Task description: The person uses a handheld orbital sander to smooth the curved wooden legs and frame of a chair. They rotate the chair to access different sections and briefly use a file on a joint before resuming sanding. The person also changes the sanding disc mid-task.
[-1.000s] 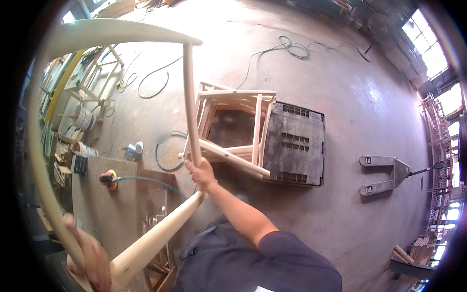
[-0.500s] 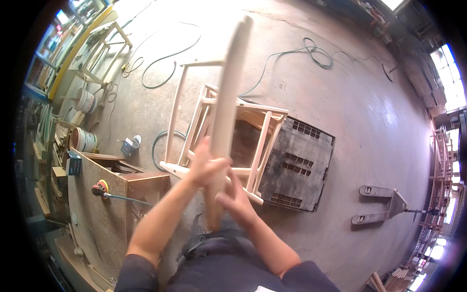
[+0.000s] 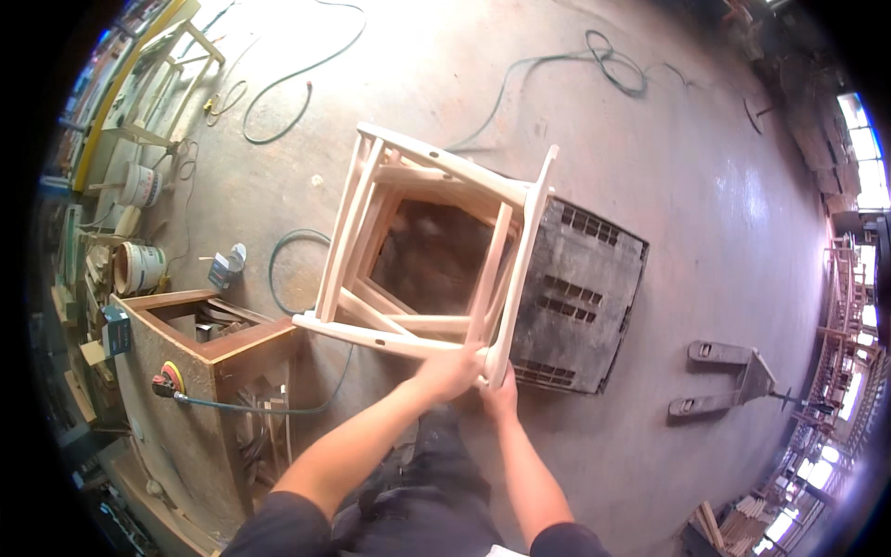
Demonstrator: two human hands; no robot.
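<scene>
A pale wooden chair frame lies on top of several similar frames, forming a nested stack. Its long curved side bar runs away from me along the right of the stack. At the near right corner, my left hand is closed round the frame where the front rail meets that bar. My right hand grips the near end of the same curved bar, just right of the left hand. Wood hides part of the fingers of both hands.
A dark plastic pallet lies beneath and right of the stack. At left stands a wooden box with a sander on it, its hose trailing toward the stack. Buckets stand farther left. A pallet jack stands at right; hoses cross the floor.
The frame that stood raised before me has come down onto the stack, turned with its curved bar to the right. Both hands have moved right, to the stack's near right corner.
</scene>
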